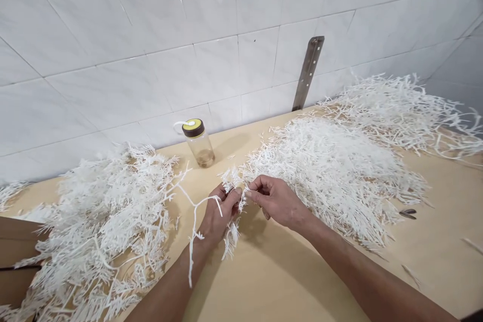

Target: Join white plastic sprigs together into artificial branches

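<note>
Near the middle of the view, my left hand [218, 215] is closed around a white branching plastic stem [194, 226] whose bare twigs hang over the wrist. Small feathery white sprigs [232, 239] stick out above and below its fingers. My right hand [277, 200] pinches at the same sprigs, thumb and forefinger together, close to the left fingertips. Just behind it lies a big heap of loose white sprigs [324, 171]. Another pile of feathery white branches [113, 211] spreads to the left of my left hand.
A clear bottle [199, 150] with a dark and yellow lid stands behind my hands on the wooden table [287, 271]. A metal bracket [308, 73] leans at the tiled wall. More white stems [400, 110] lie back right, small dark snips [408, 214] right, a cardboard box [18, 249] left.
</note>
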### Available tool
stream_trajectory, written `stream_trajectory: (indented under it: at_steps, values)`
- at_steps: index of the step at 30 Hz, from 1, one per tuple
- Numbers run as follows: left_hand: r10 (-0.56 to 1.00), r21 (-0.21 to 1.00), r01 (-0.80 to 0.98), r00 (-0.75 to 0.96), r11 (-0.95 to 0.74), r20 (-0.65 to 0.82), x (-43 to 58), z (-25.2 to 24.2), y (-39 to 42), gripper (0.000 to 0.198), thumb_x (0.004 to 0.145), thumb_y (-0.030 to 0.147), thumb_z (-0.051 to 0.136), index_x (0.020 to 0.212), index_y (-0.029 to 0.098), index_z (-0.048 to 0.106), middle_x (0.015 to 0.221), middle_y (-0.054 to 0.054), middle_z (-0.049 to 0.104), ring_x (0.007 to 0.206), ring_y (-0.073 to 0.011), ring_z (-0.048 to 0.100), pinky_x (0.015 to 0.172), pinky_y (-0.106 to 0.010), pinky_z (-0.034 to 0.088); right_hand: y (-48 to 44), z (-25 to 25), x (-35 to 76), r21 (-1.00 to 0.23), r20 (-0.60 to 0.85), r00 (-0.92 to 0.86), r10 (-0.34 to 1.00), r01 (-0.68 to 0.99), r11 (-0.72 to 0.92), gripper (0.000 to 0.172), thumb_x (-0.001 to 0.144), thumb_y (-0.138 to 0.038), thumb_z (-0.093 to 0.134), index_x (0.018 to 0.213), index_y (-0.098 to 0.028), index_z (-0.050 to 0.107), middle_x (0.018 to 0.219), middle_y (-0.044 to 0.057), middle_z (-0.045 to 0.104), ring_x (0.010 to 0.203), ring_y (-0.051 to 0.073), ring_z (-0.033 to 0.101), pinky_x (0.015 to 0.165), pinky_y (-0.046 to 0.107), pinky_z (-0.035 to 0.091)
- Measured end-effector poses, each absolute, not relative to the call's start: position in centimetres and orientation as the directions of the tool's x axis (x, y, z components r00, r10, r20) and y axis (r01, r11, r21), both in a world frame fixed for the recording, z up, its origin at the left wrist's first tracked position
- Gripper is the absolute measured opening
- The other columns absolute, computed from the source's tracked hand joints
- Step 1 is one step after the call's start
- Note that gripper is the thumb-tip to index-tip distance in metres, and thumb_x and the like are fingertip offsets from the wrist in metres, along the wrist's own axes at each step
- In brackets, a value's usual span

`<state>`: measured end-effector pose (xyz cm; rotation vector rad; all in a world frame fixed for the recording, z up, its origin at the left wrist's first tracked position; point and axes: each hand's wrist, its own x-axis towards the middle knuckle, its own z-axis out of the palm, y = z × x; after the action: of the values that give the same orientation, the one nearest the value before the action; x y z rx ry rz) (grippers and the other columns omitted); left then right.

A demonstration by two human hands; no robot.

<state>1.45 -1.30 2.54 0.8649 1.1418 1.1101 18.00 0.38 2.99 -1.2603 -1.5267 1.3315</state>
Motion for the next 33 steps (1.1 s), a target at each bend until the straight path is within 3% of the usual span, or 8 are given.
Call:
stream_trajectory:
  at_steps: [6, 10, 17, 23, 26, 29, 33]
  values:
    - [0.944, 0.897, -0.323, 0.229, 0.303, -0.237, 1.1, 2.7, -0.8, 0.033, 0.073, 0.043, 0.079, 0.073, 0.015, 0.061, 0.061, 0.004, 0.047, 0.055, -0.0085, 0.042, 0.052, -0.022, 0.033, 0.3, 3.5, 17.7, -0.971, 0.041, -0.178, 0.983, 0.223, 0.081, 0.016, 0.079, -0.034, 0.067, 0.076, -0.020, 0.061, 0.068, 0.001, 0.062, 0.054, 0.012, 0.051, 0.045, 0.024, 0.040]
    - [0.939, 0.908, -0.291, 0.256, 0.303, -0.231, 1.1, 3.5, -1.4, 0.033, 0.075, 0.044, 0.078, 0.075, 0.015, 0.062, 0.065, 0.001, 0.051, 0.059, -0.0107, 0.047, 0.056, -0.023, 0.037, 0.3, 3.7, 17.6, -0.970, 0.030, -0.190, 0.981, 0.230, 0.074, 0.015, 0.079, -0.033, 0.067, 0.077, -0.020, 0.062, 0.070, 0.001, 0.061, 0.055, 0.011, 0.050, 0.044, 0.023, 0.039]
    - [0.960, 0.966, -0.156, 0.225, 0.206, -0.168, 1.1, 3.8, -1.6, 0.038, 0.077, 0.050, 0.075, 0.070, 0.014, 0.063, 0.059, 0.001, 0.047, 0.053, -0.0096, 0.039, 0.050, -0.023, 0.028, 0.6, 4.0, 19.1, -0.983, -0.034, -0.384, 0.923, 0.180, 0.039, 0.024, 0.086, -0.043, 0.063, 0.085, -0.019, 0.064, 0.070, -0.001, 0.059, 0.044, 0.008, 0.051, 0.043, 0.024, 0.041]
    - [0.959, 0.973, -0.135, 0.238, 0.188, -0.152, 1.3, 2.4, -1.3, 0.036, 0.072, 0.047, 0.079, 0.070, 0.015, 0.062, 0.059, 0.002, 0.045, 0.051, -0.0089, 0.037, 0.050, -0.024, 0.028, 0.5, 4.7, 19.1, -0.962, -0.035, -0.319, 0.947, 0.266, 0.054, 0.022, 0.089, -0.039, 0.058, 0.080, -0.020, 0.062, 0.069, -0.002, 0.060, 0.043, 0.010, 0.052, 0.046, 0.027, 0.043]
    - [0.944, 0.971, -0.105, 0.276, 0.215, -0.179, 1.2, 2.1, -1.2, 0.035, 0.074, 0.046, 0.078, 0.071, 0.015, 0.061, 0.059, 0.001, 0.046, 0.051, -0.0092, 0.039, 0.050, -0.025, 0.029, 0.4, 4.7, 18.9, -0.907, 0.093, -0.280, 0.955, 0.372, 0.198, 0.018, 0.092, -0.033, 0.054, 0.079, -0.021, 0.059, 0.075, 0.001, 0.062, 0.053, 0.013, 0.055, 0.054, 0.029, 0.044]
    - [0.927, 0.963, -0.090, 0.306, 0.253, -0.215, 0.9, 2.2, -1.1, 0.037, 0.076, 0.047, 0.076, 0.068, 0.015, 0.060, 0.058, 0.001, 0.046, 0.051, -0.0087, 0.038, 0.050, -0.025, 0.029, 0.2, 4.8, 18.8, -0.770, 0.286, -0.298, 0.911, 0.495, 0.404, 0.018, 0.094, -0.025, 0.048, 0.077, -0.021, 0.055, 0.081, 0.004, 0.062, 0.071, 0.017, 0.056, 0.066, 0.032, 0.043]
    - [0.923, 0.941, -0.186, 0.317, 0.284, -0.216, 0.9, 2.3, -1.2, 0.034, 0.075, 0.045, 0.078, 0.074, 0.015, 0.061, 0.064, 0.001, 0.051, 0.054, -0.0084, 0.040, 0.051, -0.023, 0.029, 0.0, 5.0, 18.7, -0.729, 0.314, -0.320, 0.894, 0.522, 0.443, 0.019, 0.096, -0.021, 0.045, 0.080, -0.021, 0.054, 0.084, 0.005, 0.061, 0.074, 0.018, 0.055, 0.067, 0.032, 0.041]
